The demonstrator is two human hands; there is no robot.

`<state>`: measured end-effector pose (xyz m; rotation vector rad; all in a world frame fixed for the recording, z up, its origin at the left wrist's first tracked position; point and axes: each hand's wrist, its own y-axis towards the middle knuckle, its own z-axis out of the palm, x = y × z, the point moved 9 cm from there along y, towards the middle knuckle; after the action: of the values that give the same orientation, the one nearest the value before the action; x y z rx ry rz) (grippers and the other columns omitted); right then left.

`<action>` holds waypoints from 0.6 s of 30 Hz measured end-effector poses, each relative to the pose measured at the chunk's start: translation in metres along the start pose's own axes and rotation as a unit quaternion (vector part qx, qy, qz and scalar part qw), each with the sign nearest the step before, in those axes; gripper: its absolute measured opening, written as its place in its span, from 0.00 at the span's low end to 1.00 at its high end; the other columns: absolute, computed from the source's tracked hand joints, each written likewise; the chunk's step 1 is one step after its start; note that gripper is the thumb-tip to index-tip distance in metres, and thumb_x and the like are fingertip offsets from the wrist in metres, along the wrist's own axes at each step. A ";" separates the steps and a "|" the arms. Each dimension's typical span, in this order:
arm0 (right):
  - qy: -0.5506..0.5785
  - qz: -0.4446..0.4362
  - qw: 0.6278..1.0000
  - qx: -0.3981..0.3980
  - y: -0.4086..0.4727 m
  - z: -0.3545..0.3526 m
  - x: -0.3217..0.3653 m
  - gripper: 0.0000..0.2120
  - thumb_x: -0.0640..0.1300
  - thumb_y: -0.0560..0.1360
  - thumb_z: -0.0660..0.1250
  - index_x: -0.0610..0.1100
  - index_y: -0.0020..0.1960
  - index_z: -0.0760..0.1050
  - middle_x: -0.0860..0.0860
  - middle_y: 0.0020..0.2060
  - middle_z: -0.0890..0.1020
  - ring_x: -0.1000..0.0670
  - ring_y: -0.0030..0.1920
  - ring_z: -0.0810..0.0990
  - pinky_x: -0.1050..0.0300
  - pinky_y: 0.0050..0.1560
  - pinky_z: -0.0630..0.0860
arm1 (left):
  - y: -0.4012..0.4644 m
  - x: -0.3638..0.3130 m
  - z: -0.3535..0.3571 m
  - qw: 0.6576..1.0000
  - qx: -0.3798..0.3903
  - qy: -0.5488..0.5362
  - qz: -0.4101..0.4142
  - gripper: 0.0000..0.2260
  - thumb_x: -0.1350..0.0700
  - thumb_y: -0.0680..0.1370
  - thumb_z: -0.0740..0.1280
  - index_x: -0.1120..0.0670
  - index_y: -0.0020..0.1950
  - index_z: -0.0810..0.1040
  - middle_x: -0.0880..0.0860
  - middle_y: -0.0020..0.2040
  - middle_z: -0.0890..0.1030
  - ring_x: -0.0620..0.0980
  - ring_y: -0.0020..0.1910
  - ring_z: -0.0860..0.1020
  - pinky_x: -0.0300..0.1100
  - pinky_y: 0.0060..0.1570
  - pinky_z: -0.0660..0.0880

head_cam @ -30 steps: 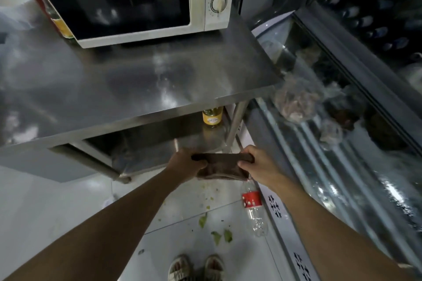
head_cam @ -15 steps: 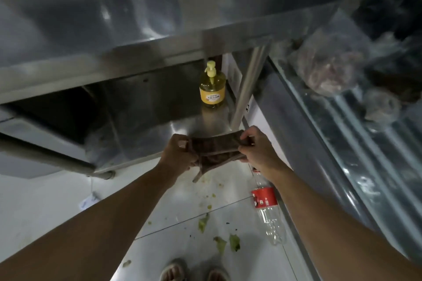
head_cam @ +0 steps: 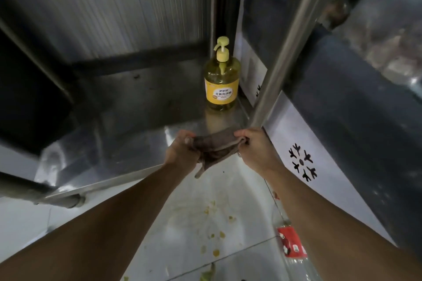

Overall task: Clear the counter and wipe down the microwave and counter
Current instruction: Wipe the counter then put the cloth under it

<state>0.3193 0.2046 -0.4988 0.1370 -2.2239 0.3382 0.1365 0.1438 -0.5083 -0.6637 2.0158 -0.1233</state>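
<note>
A brown cloth [head_cam: 215,147] is stretched between both hands just above the front edge of the steel lower shelf [head_cam: 127,143]. My left hand [head_cam: 181,151] grips its left end and my right hand [head_cam: 255,149] grips its right end; a corner of the cloth hangs down. A yellow pump bottle of dish soap [head_cam: 221,82] stands upright at the back right of the shelf, beyond the cloth. The microwave and the counter top are out of view.
A steel table leg [head_cam: 285,52] rises just right of the soap bottle. A freezer cabinet with a snowflake mark [head_cam: 302,162] stands on the right. On the tiled floor lie food scraps [head_cam: 215,251] and a clear plastic bottle with a red label [head_cam: 291,244].
The view has dropped from the counter top and microwave to the lower shelf. Both hands, still holding the cloth, have moved closer to the shelf and the soap bottle.
</note>
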 end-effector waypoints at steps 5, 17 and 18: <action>-0.023 0.014 1.000 -0.017 0.045 0.035 -0.034 0.16 0.29 0.74 0.61 0.36 0.61 0.75 0.42 0.65 0.67 0.44 0.64 0.71 0.63 0.69 0.62 | 0.045 0.027 0.020 0.998 -0.040 0.046 0.029 0.15 0.63 0.72 0.64 0.49 0.57 0.74 0.48 0.46 0.75 0.50 0.44 0.73 0.39 0.44 0.71; -0.094 -0.026 0.995 -0.034 0.099 0.056 -0.056 0.21 0.32 0.75 0.60 0.41 0.67 0.70 0.47 0.69 0.62 0.47 0.67 0.68 0.62 0.68 0.59 | 0.108 0.039 0.055 0.997 -0.010 0.018 0.074 0.16 0.62 0.74 0.65 0.52 0.61 0.77 0.55 0.55 0.81 0.54 0.55 0.78 0.41 0.60 0.72; -0.095 -0.027 0.995 -0.034 0.102 0.057 -0.057 0.21 0.32 0.76 0.60 0.41 0.68 0.69 0.47 0.69 0.62 0.47 0.67 0.68 0.61 0.68 0.60 | 0.113 0.041 0.057 0.997 -0.008 0.013 0.073 0.16 0.62 0.74 0.65 0.53 0.61 0.77 0.56 0.55 0.81 0.55 0.56 0.78 0.42 0.61 0.72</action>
<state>0.2900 0.2847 -0.5970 0.1989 -2.4122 0.2287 0.1231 0.2292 -0.6090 -0.5257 2.0854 -0.0284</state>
